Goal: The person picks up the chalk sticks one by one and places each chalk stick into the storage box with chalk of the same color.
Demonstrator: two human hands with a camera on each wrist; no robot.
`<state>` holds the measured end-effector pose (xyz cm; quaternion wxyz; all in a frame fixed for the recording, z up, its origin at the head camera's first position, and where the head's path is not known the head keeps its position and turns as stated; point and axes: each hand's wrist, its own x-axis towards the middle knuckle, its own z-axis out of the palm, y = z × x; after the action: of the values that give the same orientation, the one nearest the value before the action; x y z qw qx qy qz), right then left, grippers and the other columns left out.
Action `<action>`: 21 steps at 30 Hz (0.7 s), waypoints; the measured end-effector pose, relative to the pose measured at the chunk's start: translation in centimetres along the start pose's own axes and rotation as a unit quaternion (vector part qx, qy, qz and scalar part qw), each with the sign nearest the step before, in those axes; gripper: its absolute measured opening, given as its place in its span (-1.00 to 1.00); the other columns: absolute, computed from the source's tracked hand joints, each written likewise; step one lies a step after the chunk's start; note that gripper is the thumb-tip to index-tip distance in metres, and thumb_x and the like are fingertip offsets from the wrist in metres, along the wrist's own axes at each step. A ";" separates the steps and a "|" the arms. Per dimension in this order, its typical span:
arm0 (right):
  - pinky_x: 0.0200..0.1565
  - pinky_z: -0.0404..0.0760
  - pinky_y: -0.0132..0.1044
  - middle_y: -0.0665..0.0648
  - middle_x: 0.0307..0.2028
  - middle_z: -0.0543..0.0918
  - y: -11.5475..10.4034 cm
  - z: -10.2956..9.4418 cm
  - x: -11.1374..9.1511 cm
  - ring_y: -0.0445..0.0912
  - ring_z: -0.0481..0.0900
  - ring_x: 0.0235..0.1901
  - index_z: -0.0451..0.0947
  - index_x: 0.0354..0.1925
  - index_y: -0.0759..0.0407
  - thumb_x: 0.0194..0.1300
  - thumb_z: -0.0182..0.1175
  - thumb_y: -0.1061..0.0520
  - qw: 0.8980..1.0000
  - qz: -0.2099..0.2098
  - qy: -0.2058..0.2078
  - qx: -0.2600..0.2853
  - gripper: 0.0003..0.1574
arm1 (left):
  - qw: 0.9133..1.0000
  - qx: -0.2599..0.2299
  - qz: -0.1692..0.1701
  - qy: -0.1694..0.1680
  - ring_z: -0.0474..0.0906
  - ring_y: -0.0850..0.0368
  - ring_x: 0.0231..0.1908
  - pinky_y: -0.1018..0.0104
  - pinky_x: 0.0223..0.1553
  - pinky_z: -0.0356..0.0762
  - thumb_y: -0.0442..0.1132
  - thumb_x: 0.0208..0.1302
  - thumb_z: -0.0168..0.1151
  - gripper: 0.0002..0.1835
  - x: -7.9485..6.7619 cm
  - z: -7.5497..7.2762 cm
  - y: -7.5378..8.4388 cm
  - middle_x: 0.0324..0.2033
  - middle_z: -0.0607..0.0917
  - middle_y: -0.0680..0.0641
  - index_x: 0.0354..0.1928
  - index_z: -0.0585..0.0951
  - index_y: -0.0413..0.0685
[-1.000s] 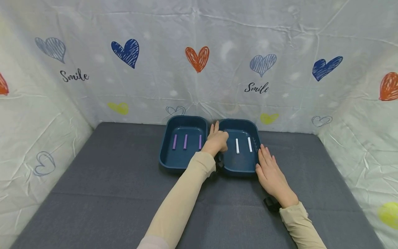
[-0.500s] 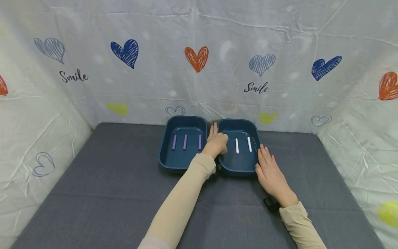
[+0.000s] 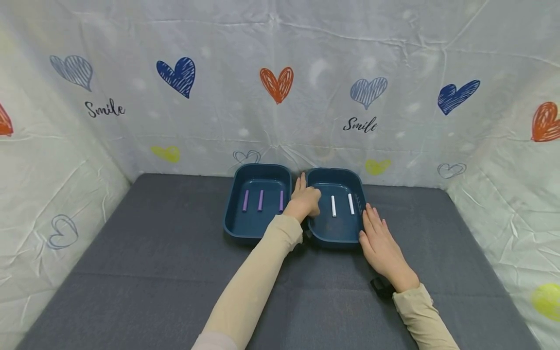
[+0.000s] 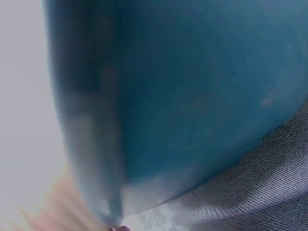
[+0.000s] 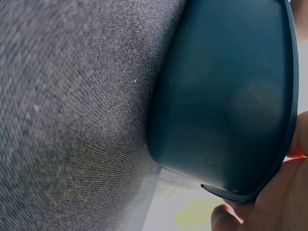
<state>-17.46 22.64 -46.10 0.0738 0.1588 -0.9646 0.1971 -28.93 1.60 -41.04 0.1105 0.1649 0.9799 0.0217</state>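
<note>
Two dark blue trays stand side by side. In the left tray [image 3: 238, 228] lie three purple chalk sticks [image 3: 260, 201]. Two white chalk sticks [image 3: 334, 206] lie in the right tray [image 3: 334, 237]. My left hand [image 3: 305, 201] grips the right tray's left rim, some fingers stretched forward in the gap between the trays and others bent over the inner side. Along that tray's right wall, my right hand [image 3: 382, 245] rests with its fingers straight at the rim. The right wrist view shows the tray's outer wall [image 5: 221, 96] and fingers [image 5: 284, 187] at the rim.
Dark grey cloth [image 3: 153, 272] covers the table. A white curtain [image 3: 227, 112] printed with hearts hangs right behind the trays and along both sides. A black wrist device [image 3: 382, 287] sits under the right wrist.
</note>
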 end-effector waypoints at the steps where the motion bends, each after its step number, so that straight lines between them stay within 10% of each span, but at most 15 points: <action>1: 0.44 -0.05 0.22 0.27 0.56 -0.11 0.0 0.0 0.0 0.14 -0.18 0.53 -0.04 0.51 0.44 0.55 -0.13 0.12 1.000 -0.001 0.000 0.000 -0.26 | 1.000 -0.003 0.001 0.000 -0.41 -0.27 0.51 -0.04 0.49 -0.40 -0.24 0.26 0.30 -0.89 0.0 0.0 0.0 0.30 0.50 -0.09 -0.18 0.67 0.02; 10: 0.44 -0.05 0.22 0.27 0.56 -0.11 0.0 0.1 -0.1 0.14 -0.17 0.53 -0.04 0.51 0.44 0.55 -0.13 0.11 1.000 0.000 0.001 0.000 -0.26 | 0.998 -0.059 0.017 0.000 -0.41 -0.28 0.51 -0.05 0.49 -0.38 -0.33 0.20 0.29 -0.95 -0.3 -0.7 -0.4 0.01 0.65 -0.09 -0.39 0.61 -0.04; 21: 0.43 -0.08 0.23 0.29 0.55 -0.12 0.1 -0.4 0.2 0.15 -0.19 0.53 -0.05 0.51 0.44 0.56 -0.11 0.09 1.000 -0.004 -0.014 0.015 -0.25 | 0.987 -0.147 0.061 0.003 -0.50 -0.23 0.51 -0.02 0.48 -0.47 -0.37 0.26 0.16 -0.51 -1.0 -1.5 -1.0 0.34 0.47 -0.06 0.27 0.57 -0.11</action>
<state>-17.62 22.85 -45.74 0.0586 0.1667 -0.9618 0.2091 -28.71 0.30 -39.49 0.1291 0.2063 0.9545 0.1723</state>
